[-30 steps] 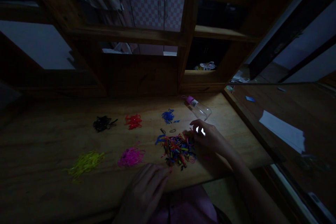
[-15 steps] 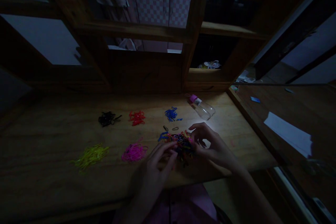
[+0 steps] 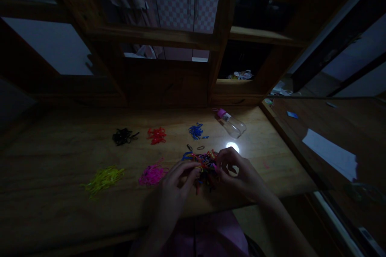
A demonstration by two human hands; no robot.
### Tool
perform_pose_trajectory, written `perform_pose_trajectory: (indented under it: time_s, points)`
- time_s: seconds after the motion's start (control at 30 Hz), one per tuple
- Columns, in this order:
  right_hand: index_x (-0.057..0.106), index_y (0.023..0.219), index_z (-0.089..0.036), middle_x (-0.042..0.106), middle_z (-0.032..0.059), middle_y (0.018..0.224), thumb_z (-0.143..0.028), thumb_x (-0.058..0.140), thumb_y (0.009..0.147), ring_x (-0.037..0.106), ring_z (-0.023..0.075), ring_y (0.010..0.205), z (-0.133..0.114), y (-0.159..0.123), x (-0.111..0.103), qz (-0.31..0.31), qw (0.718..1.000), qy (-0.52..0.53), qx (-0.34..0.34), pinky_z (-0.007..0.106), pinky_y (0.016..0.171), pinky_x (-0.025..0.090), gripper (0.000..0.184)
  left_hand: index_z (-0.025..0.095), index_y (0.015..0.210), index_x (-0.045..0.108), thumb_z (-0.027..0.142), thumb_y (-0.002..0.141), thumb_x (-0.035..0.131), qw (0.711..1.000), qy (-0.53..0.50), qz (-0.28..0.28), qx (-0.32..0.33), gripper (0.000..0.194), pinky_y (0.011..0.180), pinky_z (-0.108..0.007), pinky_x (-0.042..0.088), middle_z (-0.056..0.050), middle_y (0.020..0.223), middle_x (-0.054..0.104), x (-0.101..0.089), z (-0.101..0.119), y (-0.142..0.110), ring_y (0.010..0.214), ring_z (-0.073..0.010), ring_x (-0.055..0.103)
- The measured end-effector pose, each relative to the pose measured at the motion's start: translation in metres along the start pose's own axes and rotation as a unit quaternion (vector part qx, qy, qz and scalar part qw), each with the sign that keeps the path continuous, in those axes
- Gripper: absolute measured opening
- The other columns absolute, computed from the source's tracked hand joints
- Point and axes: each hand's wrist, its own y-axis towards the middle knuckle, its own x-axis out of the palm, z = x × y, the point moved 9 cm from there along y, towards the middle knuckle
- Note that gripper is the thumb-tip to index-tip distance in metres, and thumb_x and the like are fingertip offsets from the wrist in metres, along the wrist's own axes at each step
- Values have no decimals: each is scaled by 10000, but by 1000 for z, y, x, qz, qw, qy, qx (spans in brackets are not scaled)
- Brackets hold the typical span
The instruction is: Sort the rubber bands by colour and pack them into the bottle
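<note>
A mixed pile of small coloured rubber bands [image 3: 208,160] lies on the wooden desk between my hands. My left hand [image 3: 177,182] is at its left side, thumb and forefinger pinched on what looks like a yellow rubber band [image 3: 199,168]. At the right side, my right hand [image 3: 239,170] has its fingertips closed on a pink rubber band [image 3: 215,166]. Sorted heaps lie around: yellow bands [image 3: 105,179], pink bands [image 3: 153,174], black bands [image 3: 123,136], red bands [image 3: 156,135] and blue bands [image 3: 196,131]. Two loose dark loops [image 3: 200,147] sit just behind the mixed pile.
A clear bottle [image 3: 234,126] with a pink cap lies on its side at the desk's back right. Wooden shelving [image 3: 169,84] rises behind the desk [image 3: 60,144]. On the brown surface to the right are white paper [image 3: 330,154] and a blue card [image 3: 292,115].
My right hand has drawn slightly toward me, uncovering a bright light spot on the desk. Both hands now pinch single bands at the pile, and some bands have shifted toward the front.
</note>
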Motion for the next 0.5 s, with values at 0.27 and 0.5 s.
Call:
perform_pose_trajectory:
  time_s: [0.27, 0.5]
  points:
    - [546, 1124, -226, 678, 30, 879, -108, 525, 863, 636, 178, 801, -54, 27, 101, -79, 975, -165, -125, 258, 650, 435, 287, 192, 932, 665, 429, 764, 739, 968, 21, 235, -88, 300, 743, -289, 604, -28, 916, 739, -102, -11, -29, 829, -210, 718]
    - [608, 1063, -168, 676, 52, 930, -187, 583, 900, 625, 153, 747, -69, 43, 146, -128, 961, -185, -159, 262, 658, 468, 165, 222, 1008, 665, 403, 821, 678, 948, 97, 290, -82, 261, 867, -300, 580, -5, 993, 730, -153, -23, -45, 949, -204, 699]
